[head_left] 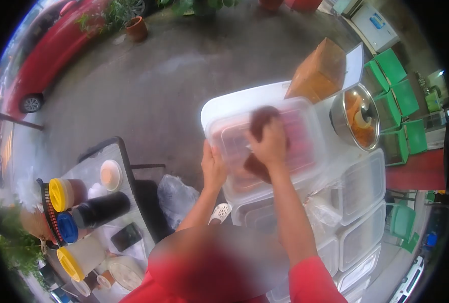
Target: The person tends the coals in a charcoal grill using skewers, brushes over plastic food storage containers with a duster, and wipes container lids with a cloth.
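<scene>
A large plastic container with a translucent lid (300, 151) sits on a white table, with reddish contents showing through. My right hand (271, 141) is over the lid, its fingers closed round a dark brown cloth (258, 169) that lies against the lid and is blurred by motion. At the container's left edge is my left hand (213, 164), its fingers pressed together against the rim. More lidded translucent containers (363, 187) stand nearer to me and to the right.
A steel bowl of orange food (356, 118) and a cardboard box (319, 70) stand beyond the container. On the left table (93, 169) are yellow-lidded tubs (69, 262), a black bottle (103, 209) and a phone (126, 237). Green chairs (405, 98) are at right.
</scene>
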`<state>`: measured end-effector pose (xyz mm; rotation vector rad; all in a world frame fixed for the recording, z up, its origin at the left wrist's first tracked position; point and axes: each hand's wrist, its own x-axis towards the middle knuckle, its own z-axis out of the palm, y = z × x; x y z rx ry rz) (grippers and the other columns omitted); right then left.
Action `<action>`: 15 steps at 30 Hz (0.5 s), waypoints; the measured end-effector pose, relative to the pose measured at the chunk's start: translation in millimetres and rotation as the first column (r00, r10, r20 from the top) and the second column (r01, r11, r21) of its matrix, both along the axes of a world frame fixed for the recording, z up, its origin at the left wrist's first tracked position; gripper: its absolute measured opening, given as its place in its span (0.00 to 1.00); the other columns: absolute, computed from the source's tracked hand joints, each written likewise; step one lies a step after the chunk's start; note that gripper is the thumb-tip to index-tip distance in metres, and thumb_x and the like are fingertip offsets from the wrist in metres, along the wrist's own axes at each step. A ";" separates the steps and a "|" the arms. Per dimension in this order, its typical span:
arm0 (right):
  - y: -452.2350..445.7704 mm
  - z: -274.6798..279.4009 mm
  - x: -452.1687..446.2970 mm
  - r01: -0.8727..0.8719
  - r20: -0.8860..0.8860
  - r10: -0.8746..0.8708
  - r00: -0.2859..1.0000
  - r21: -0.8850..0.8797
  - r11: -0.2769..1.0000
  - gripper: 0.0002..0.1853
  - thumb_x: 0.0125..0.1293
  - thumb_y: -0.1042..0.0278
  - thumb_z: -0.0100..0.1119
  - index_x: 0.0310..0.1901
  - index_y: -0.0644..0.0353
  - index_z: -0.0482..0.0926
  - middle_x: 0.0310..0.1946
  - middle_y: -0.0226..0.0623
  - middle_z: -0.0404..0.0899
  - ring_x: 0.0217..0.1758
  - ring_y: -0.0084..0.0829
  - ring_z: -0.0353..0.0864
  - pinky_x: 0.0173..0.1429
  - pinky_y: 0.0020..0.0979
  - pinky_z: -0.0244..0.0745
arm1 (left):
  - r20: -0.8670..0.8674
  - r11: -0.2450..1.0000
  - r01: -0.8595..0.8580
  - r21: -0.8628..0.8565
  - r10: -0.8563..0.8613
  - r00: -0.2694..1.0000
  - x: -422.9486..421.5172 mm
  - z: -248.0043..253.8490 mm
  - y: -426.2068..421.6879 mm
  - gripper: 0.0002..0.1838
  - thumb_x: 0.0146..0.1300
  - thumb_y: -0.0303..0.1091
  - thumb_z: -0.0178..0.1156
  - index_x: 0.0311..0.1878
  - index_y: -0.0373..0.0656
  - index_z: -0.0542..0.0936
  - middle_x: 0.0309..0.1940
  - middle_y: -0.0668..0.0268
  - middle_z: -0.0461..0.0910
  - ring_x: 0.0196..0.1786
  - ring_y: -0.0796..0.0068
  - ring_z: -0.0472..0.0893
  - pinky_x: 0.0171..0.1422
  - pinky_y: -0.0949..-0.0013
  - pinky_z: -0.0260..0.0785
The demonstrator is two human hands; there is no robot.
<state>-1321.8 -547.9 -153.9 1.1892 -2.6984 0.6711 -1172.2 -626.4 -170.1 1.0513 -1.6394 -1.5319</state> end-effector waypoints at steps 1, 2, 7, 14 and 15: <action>-13.0 -3.2 17.6 -0.092 -0.021 0.091 0.996 -0.036 0.995 0.32 0.54 0.49 0.61 0.50 0.72 0.75 0.57 0.61 0.69 0.66 0.57 0.61 0.68 0.49 0.56 | 0.000 1.000 -0.006 -0.019 0.006 1.000 -0.1 -6.3 -0.4 0.20 0.73 0.37 0.41 0.61 0.35 0.68 0.52 0.53 0.76 0.53 0.64 0.76 0.58 0.66 0.65; -25.6 -4.0 34.3 -0.185 -0.049 0.182 0.982 -0.073 0.980 0.30 0.54 0.51 0.61 0.49 0.71 0.76 0.57 0.58 0.70 0.65 0.56 0.63 0.67 0.48 0.57 | -0.003 0.999 -0.014 -0.041 0.013 1.000 -0.7 -13.9 -0.8 0.20 0.73 0.37 0.40 0.61 0.37 0.68 0.50 0.53 0.77 0.51 0.63 0.77 0.56 0.66 0.66; -6.4 10.8 78.8 -0.286 0.163 0.340 0.926 -0.283 0.915 0.19 0.47 0.63 0.63 0.42 0.63 0.79 0.48 0.45 0.77 0.56 0.48 0.71 0.60 0.43 0.66 | -0.145 0.998 0.049 0.044 -0.042 0.989 2.3 -4.0 -1.6 0.18 0.74 0.37 0.37 0.57 0.40 0.71 0.45 0.55 0.79 0.48 0.64 0.80 0.52 0.68 0.69; 50.6 22.2 30.0 -0.086 0.334 0.140 0.932 -0.171 0.982 0.13 0.45 0.67 0.63 0.33 0.62 0.79 0.38 0.44 0.79 0.44 0.48 0.75 0.48 0.45 0.70 | 0.037 0.997 -0.078 -0.018 0.079 0.996 2.0 -21.6 2.2 0.24 0.74 0.42 0.39 0.64 0.35 0.66 0.51 0.46 0.76 0.55 0.57 0.77 0.59 0.65 0.66; 43.4 35.7 6.5 0.186 0.533 -0.023 0.846 -0.255 0.949 0.13 0.49 0.64 0.64 0.34 0.64 0.79 0.38 0.47 0.79 0.45 0.51 0.75 0.49 0.46 0.69 | 0.004 0.998 -0.054 0.014 0.054 0.999 3.3 -10.5 1.1 0.27 0.73 0.43 0.41 0.66 0.31 0.62 0.54 0.42 0.74 0.58 0.55 0.75 0.61 0.64 0.64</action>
